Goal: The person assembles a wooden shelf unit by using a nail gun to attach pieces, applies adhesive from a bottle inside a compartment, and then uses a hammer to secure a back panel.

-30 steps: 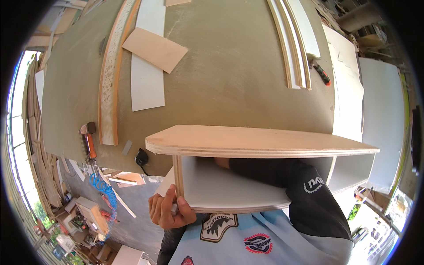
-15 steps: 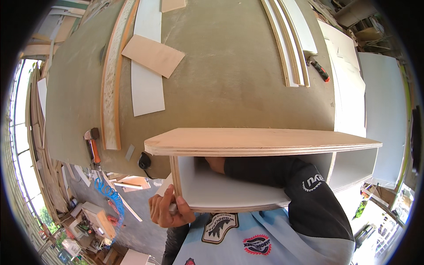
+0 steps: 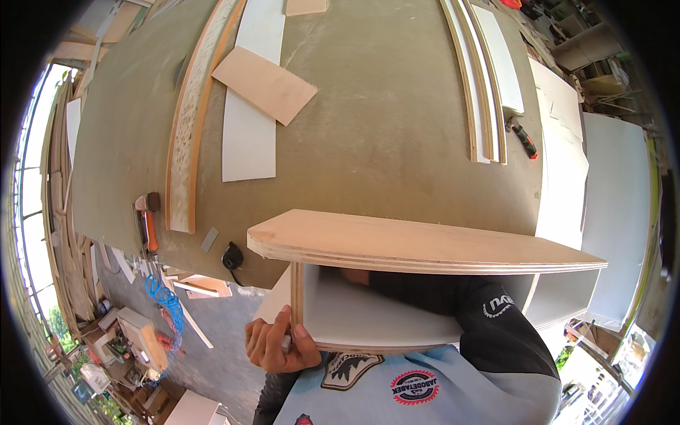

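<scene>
I hold a plywood box close to my chest at the edge of a big brown workbench (image 3: 397, 156). Its top is a thick plywood board (image 3: 425, 244) lying flat, with a white inner panel (image 3: 375, 319) below it. My left hand (image 3: 278, 346) grips the front edge of the box's left upright panel, fingers wrapped around it. My right arm, in a dark sleeve (image 3: 482, 312), reaches inside the box under the top board. Only a sliver of my right hand (image 3: 353, 275) shows there, so its grip is hidden.
On the bench lie a long white board (image 3: 248, 134), a loose plywood piece (image 3: 265, 83), an edge-banded strip (image 3: 188, 142), curved strips (image 3: 483, 78), a red-handled tool (image 3: 525, 139), an orange-handled hammer (image 3: 149, 228) and a black tape measure (image 3: 232, 256). White panels (image 3: 567, 163) stand right; a blue coiled hose (image 3: 166, 304) hangs lower left.
The box sits slightly lower in the view and the view has shifted a little. My left hand keeps the same grip on the left panel.
</scene>
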Demonstrator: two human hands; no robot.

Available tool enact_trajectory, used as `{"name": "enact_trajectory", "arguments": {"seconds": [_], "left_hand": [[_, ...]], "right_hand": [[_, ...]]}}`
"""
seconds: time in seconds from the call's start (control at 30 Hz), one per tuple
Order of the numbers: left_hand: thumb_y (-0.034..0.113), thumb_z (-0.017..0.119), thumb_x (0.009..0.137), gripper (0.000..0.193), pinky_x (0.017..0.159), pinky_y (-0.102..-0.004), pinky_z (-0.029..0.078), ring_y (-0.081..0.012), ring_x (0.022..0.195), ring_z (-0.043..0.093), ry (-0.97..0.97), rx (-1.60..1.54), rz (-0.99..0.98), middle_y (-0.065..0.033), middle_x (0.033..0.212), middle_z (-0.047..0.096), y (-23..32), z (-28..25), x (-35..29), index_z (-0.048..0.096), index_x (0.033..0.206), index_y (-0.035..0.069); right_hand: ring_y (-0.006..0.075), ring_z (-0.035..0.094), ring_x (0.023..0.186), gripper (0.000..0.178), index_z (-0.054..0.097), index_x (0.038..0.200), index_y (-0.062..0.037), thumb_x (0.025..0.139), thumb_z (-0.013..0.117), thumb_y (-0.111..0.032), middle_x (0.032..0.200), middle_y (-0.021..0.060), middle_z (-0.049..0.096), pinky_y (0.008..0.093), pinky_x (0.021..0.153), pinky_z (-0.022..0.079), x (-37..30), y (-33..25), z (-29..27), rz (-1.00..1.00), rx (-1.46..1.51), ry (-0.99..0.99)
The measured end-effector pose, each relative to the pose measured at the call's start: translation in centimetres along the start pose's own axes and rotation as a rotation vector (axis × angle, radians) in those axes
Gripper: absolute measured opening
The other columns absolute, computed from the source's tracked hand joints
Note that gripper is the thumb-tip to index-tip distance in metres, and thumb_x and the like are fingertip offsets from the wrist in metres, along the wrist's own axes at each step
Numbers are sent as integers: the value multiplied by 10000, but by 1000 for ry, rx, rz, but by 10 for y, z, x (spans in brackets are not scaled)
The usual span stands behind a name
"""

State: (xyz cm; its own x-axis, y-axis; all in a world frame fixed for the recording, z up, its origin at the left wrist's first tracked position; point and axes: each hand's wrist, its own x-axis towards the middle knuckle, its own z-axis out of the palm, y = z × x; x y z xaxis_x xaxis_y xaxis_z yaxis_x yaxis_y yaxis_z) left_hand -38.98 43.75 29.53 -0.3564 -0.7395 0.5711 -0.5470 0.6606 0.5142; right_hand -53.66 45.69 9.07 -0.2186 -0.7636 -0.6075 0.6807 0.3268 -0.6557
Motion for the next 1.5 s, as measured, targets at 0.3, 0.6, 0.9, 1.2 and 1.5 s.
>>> {"name": "enact_trajectory", "arguments": {"seconds": [0.3, 0.6, 0.9, 1.2, 1.5], "left_hand": [[128, 625, 714, 364, 565, -322, 387, -180, 442, 438, -14, 12, 10, -45, 561, 564, 1, -1, 0, 724, 1003, -71], [136, 631, 730, 352, 569, -332, 402, -194, 441, 455, -9, 14, 5, -54, 560, 572, 1, 1, -1, 723, 1000, -69], [150, 629, 720, 378, 560, -313, 399, -185, 439, 446, -17, -10, -1, -36, 547, 550, 0, -1, 0, 734, 1018, -58], [123, 637, 727, 332, 546, -340, 400, -199, 472, 509, 5, -27, -21, -59, 554, 570, 2, 0, 2, 737, 983, -62], [105, 629, 707, 346, 562, -323, 411, -196, 491, 517, 56, -54, -7, -50, 587, 595, 4, 8, 5, 745, 996, -47]], "right_hand": [[150, 587, 917, 175, 625, 1066, -101, 988, 596, -255, 995, 38, 650, 365, 846, 477, 7, 1, -2, -5, -1, -10], [146, 588, 919, 166, 625, 1064, -104, 983, 606, -248, 994, 33, 652, 362, 849, 477, 5, -2, -5, 1, -5, -10], [142, 588, 922, 159, 625, 1062, -107, 977, 617, -241, 993, 29, 654, 360, 852, 476, 1, 6, -13, 10, -18, -24], [138, 589, 924, 153, 626, 1059, -110, 971, 628, -234, 993, 25, 656, 357, 854, 475, 2, 13, -29, -49, -42, -53], [134, 589, 927, 148, 626, 1057, -112, 965, 639, -227, 992, 20, 658, 354, 857, 474, 13, 21, -45, -140, -63, -85]]}}
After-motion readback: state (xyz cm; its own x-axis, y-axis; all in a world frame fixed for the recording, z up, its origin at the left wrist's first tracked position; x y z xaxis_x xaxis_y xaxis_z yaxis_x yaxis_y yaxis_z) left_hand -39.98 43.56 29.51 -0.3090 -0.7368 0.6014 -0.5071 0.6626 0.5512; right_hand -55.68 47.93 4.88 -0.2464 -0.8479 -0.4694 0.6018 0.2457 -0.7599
